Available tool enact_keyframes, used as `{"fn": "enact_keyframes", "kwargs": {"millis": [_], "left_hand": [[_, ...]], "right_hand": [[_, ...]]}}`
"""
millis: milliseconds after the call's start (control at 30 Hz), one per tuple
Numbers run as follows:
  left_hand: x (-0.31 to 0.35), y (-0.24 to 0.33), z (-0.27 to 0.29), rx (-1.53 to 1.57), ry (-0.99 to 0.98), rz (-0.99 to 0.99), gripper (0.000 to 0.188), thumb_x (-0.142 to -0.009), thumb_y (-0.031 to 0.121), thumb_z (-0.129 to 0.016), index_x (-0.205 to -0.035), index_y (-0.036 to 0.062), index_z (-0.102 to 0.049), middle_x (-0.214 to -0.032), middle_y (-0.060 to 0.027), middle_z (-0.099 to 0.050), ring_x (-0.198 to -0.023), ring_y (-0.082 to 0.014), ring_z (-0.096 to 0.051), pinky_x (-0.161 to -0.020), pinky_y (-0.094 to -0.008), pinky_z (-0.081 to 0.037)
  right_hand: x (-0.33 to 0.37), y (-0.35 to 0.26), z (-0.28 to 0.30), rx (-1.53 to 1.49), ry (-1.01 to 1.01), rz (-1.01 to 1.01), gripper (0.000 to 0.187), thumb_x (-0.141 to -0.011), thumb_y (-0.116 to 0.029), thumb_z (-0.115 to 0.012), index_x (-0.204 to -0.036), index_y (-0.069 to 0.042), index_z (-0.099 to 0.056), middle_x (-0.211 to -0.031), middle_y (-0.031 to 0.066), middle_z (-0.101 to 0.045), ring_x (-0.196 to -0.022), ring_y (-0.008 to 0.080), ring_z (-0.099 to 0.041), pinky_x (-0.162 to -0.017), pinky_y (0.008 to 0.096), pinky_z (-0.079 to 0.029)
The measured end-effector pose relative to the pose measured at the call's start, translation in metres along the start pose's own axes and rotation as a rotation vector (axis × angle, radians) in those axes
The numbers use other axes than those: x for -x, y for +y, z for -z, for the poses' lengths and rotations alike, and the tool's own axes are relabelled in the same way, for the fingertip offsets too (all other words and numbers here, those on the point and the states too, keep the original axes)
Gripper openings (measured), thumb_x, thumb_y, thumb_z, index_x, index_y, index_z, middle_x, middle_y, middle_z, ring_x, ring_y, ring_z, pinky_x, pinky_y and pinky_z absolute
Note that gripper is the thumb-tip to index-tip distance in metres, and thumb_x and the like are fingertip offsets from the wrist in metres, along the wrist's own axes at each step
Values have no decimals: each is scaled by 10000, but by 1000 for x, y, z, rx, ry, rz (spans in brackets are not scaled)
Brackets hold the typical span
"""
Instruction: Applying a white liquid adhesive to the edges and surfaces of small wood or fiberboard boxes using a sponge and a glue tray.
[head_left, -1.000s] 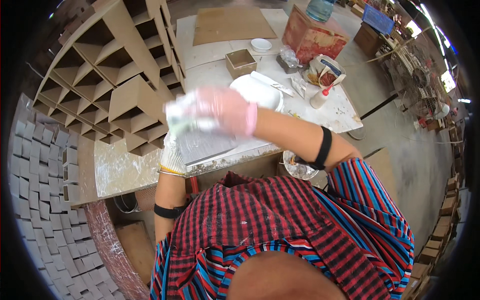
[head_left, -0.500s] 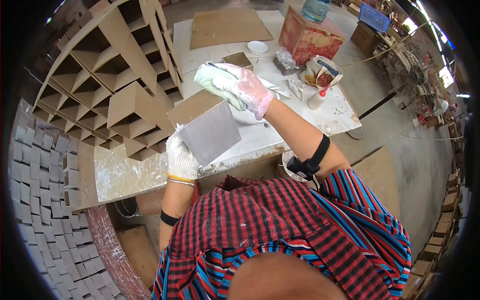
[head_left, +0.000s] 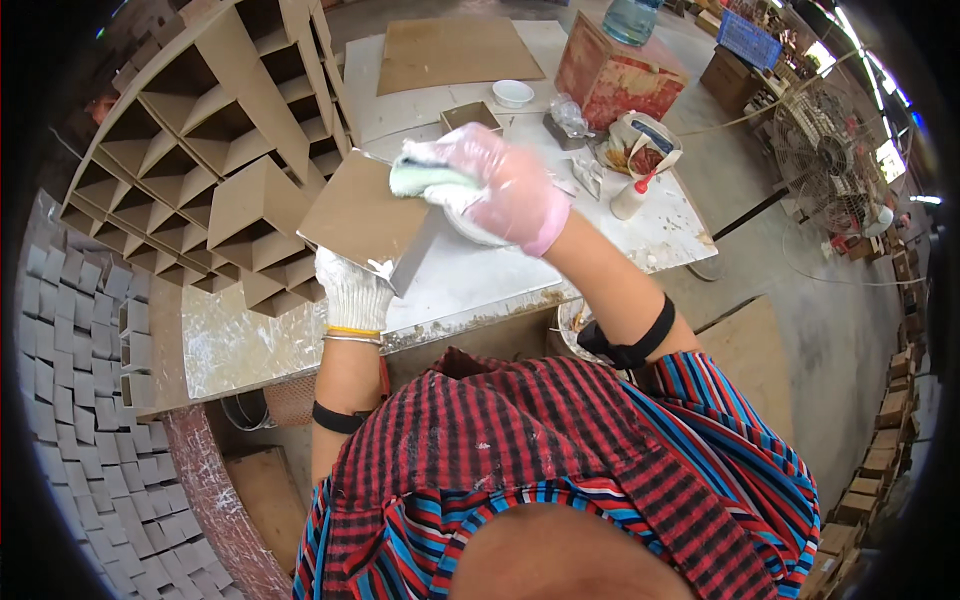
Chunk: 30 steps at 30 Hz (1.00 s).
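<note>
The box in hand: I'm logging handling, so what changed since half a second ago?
The box has turned: its brown face now shows broadly, its grey face narrowly. It shifted up and left in the picture. The left hand still holds it, the right hand the pale green cloth.

A red-and-black checked apron (head_left: 480, 425), dusted with pale smudges, covers a short-sleeved shirt (head_left: 715, 430) striped in blue, red, black and white. The left hand (head_left: 352, 288) wears a white knitted glove with a yellow edge (head_left: 354, 331) — just below that sits a thin, pale bangle (head_left: 352, 341). The right hand (head_left: 505, 190) has a smooth pink glove smeared with white. Black straps (head_left: 338, 418) circle both arms — the right one bears a small dark device (head_left: 602, 346).
</note>
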<state>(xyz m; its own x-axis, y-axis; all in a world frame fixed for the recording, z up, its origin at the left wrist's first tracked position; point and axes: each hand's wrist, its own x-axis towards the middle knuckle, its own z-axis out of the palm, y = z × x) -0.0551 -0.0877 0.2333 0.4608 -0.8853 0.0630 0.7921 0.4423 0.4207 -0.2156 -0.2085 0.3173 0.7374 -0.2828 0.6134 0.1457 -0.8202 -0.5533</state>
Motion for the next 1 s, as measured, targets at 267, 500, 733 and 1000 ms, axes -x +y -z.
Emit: {"fn": "enact_keyframes", "kwargs": {"millis": [267,500,733,1000], "left_hand": [[-16,-2,35,144,-57,-2,365,-889,296,-427,-1126,28,-497,-1102,-131,-544,-1012,-294,-533,-860,-425,-462],[-30,-1,45,-17,-88,-253,317,-891,227,-439,-1134,34,-503,-1062,-143,-563,-892,-292,-587,-811,-422,-490],[-3,-5,-17,-136,2,-183,380,-915,275,-364,-1183,20,-455,-1139,-127,-532,-996,-281,-545,-843,-394,-464],[-4,10,-20,-1824,1,-352,394,-909,268,-382,-1216,28,-440,-1157,-126,-530,-1026,-279,-533,-908,-384,-422]], "right_hand": [[14,-7,-44,178,-48,221,387,-753,-134,-641,-1133,-184,-585,-1016,57,-586,-952,243,-555,-794,338,-468],[21,-20,-50,109,188,208,360,-738,-100,-637,-1081,-210,-625,-1021,32,-607,-904,233,-553,-809,336,-459],[5,34,-32,157,264,-117,390,-754,-102,-649,-1136,-151,-587,-1102,62,-567,-922,227,-574,-792,324,-475],[18,8,-43,180,202,117,378,-778,-77,-625,-1143,-164,-581,-1119,64,-571,-995,211,-561,-837,307,-465]]}}
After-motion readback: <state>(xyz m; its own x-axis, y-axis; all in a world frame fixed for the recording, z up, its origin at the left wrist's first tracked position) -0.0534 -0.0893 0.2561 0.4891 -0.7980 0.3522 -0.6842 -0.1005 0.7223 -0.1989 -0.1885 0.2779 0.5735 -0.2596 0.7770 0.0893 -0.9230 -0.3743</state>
